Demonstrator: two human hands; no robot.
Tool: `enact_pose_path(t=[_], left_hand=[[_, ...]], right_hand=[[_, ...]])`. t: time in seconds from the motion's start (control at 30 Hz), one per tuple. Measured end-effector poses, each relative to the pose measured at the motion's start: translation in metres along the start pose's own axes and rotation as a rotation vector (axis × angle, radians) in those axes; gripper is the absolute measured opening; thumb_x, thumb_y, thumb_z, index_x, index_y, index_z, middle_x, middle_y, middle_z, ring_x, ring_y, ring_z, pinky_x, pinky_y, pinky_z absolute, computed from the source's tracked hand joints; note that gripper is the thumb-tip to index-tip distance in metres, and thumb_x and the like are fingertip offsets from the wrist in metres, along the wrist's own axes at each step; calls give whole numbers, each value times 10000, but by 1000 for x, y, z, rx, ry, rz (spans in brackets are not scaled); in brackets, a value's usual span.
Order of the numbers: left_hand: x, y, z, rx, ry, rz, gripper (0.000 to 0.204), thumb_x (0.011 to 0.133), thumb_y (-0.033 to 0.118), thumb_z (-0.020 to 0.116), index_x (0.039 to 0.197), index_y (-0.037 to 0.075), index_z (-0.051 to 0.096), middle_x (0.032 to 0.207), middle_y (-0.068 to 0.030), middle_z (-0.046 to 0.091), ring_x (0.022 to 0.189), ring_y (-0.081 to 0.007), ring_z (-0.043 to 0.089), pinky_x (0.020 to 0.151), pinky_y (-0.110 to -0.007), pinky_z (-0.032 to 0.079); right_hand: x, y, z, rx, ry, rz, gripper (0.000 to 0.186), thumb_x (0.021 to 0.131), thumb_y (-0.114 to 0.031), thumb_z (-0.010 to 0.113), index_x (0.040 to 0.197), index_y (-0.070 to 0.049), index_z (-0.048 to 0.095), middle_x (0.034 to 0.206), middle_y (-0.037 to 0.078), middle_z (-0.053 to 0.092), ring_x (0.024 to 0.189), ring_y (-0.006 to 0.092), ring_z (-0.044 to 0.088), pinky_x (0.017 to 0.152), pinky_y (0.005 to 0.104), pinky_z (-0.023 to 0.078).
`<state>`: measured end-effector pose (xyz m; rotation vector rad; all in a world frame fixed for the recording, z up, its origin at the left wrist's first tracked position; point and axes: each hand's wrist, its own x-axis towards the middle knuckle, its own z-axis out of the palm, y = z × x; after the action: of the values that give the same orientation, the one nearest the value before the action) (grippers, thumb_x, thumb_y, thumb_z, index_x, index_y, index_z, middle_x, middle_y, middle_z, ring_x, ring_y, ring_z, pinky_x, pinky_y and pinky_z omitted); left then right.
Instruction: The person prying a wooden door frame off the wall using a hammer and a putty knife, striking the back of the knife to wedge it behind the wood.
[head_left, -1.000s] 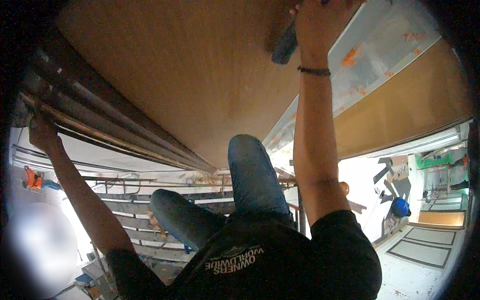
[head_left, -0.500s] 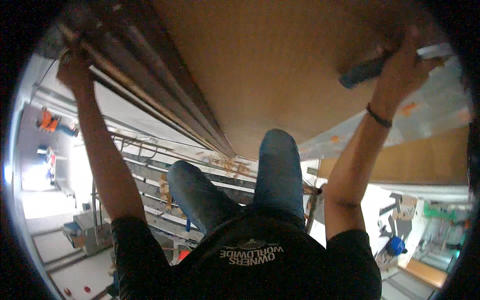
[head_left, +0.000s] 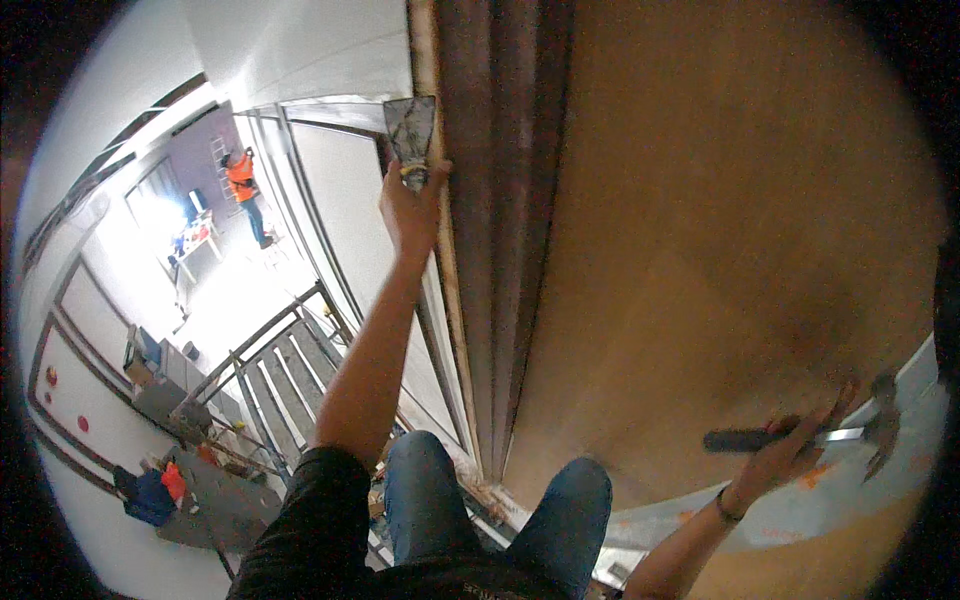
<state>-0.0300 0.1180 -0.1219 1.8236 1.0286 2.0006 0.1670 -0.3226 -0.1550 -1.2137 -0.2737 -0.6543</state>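
Note:
My left hand (head_left: 410, 215) is closed around the handle of a putty knife. Its broad, stained blade (head_left: 409, 125) points upward and lies along the pale edge strip of a dark brown door-frame moulding (head_left: 490, 200). Fingers of that hand touch the strip. In front of the large brown wooden panel (head_left: 690, 230), at lower right, my right hand (head_left: 785, 460) grips a claw hammer (head_left: 740, 440) by its shaft. The black handle end points left and the metal head lies to the right of the hand. The head looks clear of the panel.
Beneath my knees is a scaffold with metal slats (head_left: 285, 385). Plastic-covered sheeting (head_left: 770, 520) runs along the panel's lower right. Far left, a person in an orange top (head_left: 240, 180) stands near a ladder. Grey cabinets (head_left: 215, 490) with items on top stand at lower left.
The view has swung left, bringing the putty knife and moulding edge into clear sight. My right hand with the hammer now appears lower in the picture.

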Motion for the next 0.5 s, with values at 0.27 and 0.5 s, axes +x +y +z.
enact_pose_path(t=[0.27, 0.5], left_hand=[[-2, 129, -50, -910, -171, -327, 292, 861, 199, 422, 1103, 41, 383, 787, -91, 508, 570, -151, 538, 469, -272, 442], [54, 147, -27, -1060, -234, -165, 173, 896, 109, 484, 1034, 10, 515, 872, -113, 578, 694, -176, 585, 636, -298, 493]], right_hand=[[-159, 51, -70, 166, -675, 634, 349, 943, -390, 464, 1007, -54, 532, 735, 54, 566, 459, 88, 425, 421, 230, 350], [-245, 114, -132, 14, -1222, 1174, 312, 941, -349, 485, 1046, -56, 503, 737, 64, 563, 501, 111, 472, 467, 249, 398]])
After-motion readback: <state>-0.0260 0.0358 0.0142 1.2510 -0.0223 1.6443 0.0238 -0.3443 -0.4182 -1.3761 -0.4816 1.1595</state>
